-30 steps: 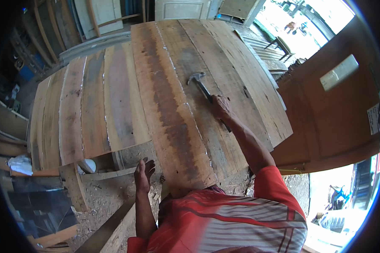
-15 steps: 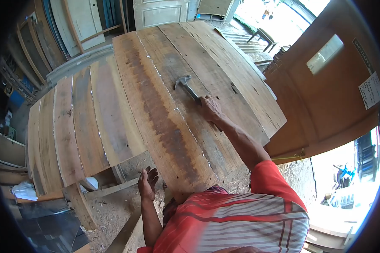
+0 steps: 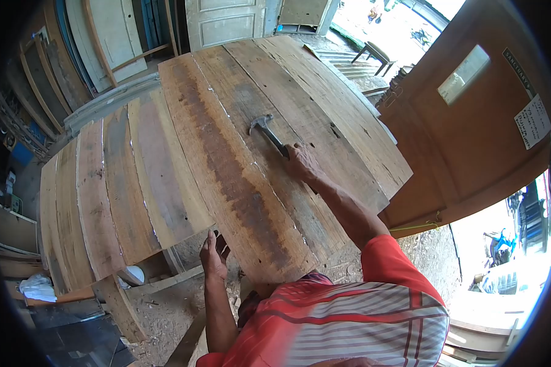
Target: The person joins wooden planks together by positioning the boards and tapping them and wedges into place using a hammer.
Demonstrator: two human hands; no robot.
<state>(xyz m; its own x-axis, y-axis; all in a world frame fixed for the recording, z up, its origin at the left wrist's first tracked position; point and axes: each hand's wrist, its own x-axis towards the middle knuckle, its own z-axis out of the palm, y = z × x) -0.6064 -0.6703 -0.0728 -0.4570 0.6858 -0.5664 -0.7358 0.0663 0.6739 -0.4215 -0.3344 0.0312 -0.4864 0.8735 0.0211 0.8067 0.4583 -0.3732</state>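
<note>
My right hand (image 3: 302,163) is closed around the handle of a claw hammer (image 3: 272,136). The hammer lies low over a wide panel of joined wooden boards (image 3: 312,104), its metal head pointing away from me; contact with the boards cannot be told. My left hand (image 3: 214,255) is open, palm turned inward, with thumb and fingers apart and nothing in it. Its fingertips are at the near corner of a second, smaller board panel (image 3: 159,177); whether they touch its edge is unclear. Pale filler lines run along several board joints.
A large brown door (image 3: 465,140) with a small window leans at the right. White panelled doors (image 3: 226,21) stand at the back. A small bench (image 3: 373,55) is far right. Wooden supports (image 3: 121,306) show beneath the smaller panel, over a floor with wood scraps.
My left hand has risen toward the near corner of the smaller panel. My right hand keeps its hold on the hammer in nearly the same place. The view has shifted slightly.
</note>
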